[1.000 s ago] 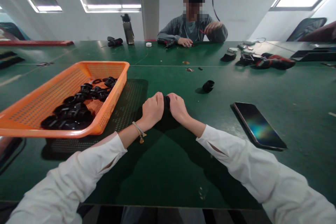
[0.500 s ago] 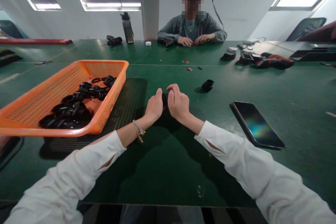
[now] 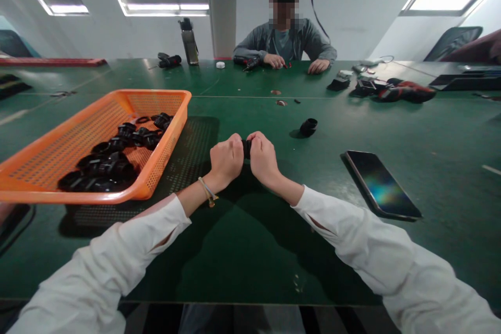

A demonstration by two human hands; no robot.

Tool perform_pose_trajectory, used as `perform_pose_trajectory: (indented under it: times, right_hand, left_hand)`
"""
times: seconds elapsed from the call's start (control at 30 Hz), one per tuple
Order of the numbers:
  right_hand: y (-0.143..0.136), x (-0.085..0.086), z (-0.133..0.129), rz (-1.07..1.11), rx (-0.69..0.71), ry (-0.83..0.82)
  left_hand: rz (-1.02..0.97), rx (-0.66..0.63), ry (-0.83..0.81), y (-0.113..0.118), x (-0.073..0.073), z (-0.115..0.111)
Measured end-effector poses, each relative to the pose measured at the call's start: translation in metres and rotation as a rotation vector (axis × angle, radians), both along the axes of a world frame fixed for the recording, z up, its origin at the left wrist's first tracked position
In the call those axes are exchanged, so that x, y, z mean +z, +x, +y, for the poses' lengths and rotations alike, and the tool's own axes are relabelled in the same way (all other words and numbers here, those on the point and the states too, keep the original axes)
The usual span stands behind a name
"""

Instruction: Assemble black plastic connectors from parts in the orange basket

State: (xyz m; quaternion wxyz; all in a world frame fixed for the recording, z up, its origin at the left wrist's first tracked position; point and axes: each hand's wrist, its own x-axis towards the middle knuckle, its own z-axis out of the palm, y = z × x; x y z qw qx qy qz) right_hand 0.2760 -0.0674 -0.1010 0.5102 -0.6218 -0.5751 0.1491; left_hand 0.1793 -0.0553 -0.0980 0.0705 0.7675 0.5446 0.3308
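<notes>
My left hand (image 3: pixel 227 160) and my right hand (image 3: pixel 263 156) are closed side by side over the green table, both wrapped round one black plastic fitting (image 3: pixel 246 148). Only a narrow dark band of that fitting shows between the two fists; its ends are hidden by my fingers. A bent black pipe piece (image 3: pixel 309 127) stands on the table, beyond and to the right of my right hand. To the left of my left hand is an orange perforated basket (image 3: pixel 160 167) with several black ring-shaped and pipe-like plastic parts (image 3: pixel 105 167) heaped in it.
A smartphone (image 3: pixel 381 182) lies on the green table (image 3: pixel 250 261) at the right. Across it sits a person (image 3: pixel 285 44) with a drill-like tool (image 3: pixel 250 63) nearby. Farther back are a water bottle (image 3: pixel 189 44), a white cap (image 3: pixel 221 65) and assorted dark items (image 3: pixel 407 92).
My left hand has rolled, its knuckles now turned up, and my right fingers have closed tighter round the fitting. The person opposite has moved one hand apart and down onto the table.
</notes>
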Motion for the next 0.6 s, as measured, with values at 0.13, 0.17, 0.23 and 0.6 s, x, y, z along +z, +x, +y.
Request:
perform_pose_trajectory:
  times: [0.13,0.17,0.23,0.6]
  right_hand:
    - [0.002,-0.002,0.0,-0.024,0.02,0.03]
    - [0.004,-0.002,0.001,-0.056,0.014,0.041]
    - [0.008,-0.003,0.002,-0.141,-0.007,0.053]
    - [0.011,0.0,-0.002,-0.424,0.004,0.027]
  left_hand:
    - [-0.073,-0.1,0.056,-0.005,-0.002,0.002]
    - [-0.132,-0.121,0.027,-0.005,-0.003,0.003]
    - [-0.28,-0.143,-0.103,-0.002,-0.005,0.005]
    - [-0.543,-0.03,-0.353,0.01,-0.005,0.004]
